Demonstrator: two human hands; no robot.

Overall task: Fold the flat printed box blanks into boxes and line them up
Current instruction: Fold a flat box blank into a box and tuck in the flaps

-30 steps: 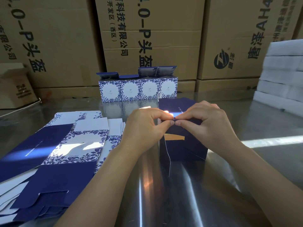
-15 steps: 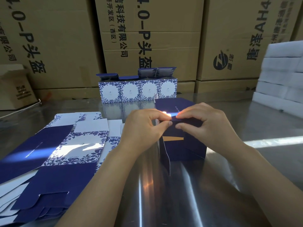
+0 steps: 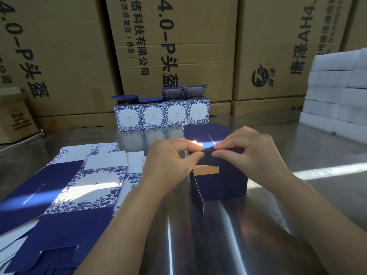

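Observation:
A half-folded navy box (image 3: 222,181) stands on the steel table (image 3: 248,225) in the middle. My left hand (image 3: 170,157) and my right hand (image 3: 248,151) meet at its near top edge, each pinching a navy flap there between thumb and forefinger. A loose side flap hangs down at the box's near left corner. To the left lies a stack of flat blue-and-white printed blanks (image 3: 65,195). Several folded floral boxes (image 3: 161,116) stand in a row behind, lids open.
Large brown cartons (image 3: 178,46) form a wall behind the table. White foam blocks (image 3: 337,92) are stacked at the right edge. A small brown carton (image 3: 14,116) sits at the far left.
Both hands stay pinched on the top flap and have shifted only slightly. The box has turned a little under them.

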